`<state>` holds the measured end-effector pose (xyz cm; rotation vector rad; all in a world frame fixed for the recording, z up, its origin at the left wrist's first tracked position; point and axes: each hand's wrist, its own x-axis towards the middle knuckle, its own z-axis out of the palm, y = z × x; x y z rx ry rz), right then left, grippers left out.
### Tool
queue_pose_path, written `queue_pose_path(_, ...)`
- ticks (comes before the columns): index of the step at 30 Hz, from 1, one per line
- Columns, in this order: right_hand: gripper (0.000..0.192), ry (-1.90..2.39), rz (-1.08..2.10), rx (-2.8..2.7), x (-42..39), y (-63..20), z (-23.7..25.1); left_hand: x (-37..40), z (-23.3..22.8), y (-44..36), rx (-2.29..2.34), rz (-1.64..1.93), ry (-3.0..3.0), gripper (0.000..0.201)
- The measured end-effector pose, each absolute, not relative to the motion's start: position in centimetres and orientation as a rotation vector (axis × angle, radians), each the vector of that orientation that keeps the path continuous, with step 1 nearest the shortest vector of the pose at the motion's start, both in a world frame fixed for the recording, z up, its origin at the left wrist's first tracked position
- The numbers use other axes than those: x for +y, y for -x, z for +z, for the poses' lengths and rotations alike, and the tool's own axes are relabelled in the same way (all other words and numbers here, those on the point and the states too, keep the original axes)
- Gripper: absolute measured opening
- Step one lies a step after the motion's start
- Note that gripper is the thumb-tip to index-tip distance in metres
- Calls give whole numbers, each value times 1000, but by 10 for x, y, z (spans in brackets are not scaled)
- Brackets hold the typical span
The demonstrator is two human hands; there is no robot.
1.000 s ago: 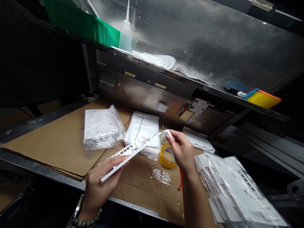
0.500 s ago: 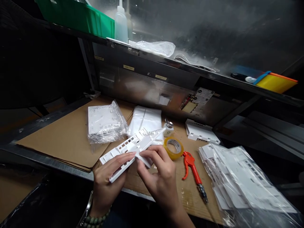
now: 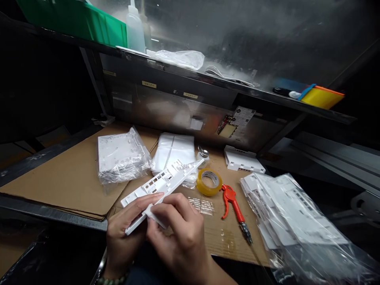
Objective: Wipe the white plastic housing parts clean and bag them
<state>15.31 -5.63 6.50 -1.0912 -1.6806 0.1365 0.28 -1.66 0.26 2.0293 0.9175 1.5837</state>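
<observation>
My left hand [image 3: 126, 227] is closed around the near end of a white plastic housing [image 3: 170, 178], which is tilted and has a row of port cut-outs along one side. Pinched in my right hand [image 3: 184, 229] is a small white wipe [image 3: 155, 217], pressed over the housing's long edge close to my left fingers. Part of the wipe is hidden by my right fingers. Just beyond the housing lie a stack of clear plastic bags [image 3: 173, 148] and a roll of yellow tape [image 3: 200, 190].
Bagged white housings lie left [image 3: 115, 152] and right [image 3: 308, 221]. A red air blow gun [image 3: 236, 204], a pump bottle [image 3: 202, 160] and another white housing [image 3: 245, 160] rest on the cardboard-covered bench [image 3: 74, 182]. Above runs a metal shelf with a green bin [image 3: 80, 25].
My right hand has slid the wipe along the housing's edge toward its near end, by my left hand. The camera view has shifted, so the bench things appear farther left.
</observation>
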Motion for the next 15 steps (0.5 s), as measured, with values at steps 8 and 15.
queue_pose_path(8, 7, 1340, -51, -1377, -19, -222, 76, -20, 6, -6, 988, 1703, -2075, 24)
queue_pose_path(15, 11, 1215, 1, -1579, -49, -177, 69, -17, -1, -3, 951, 1660, -2117, 24)
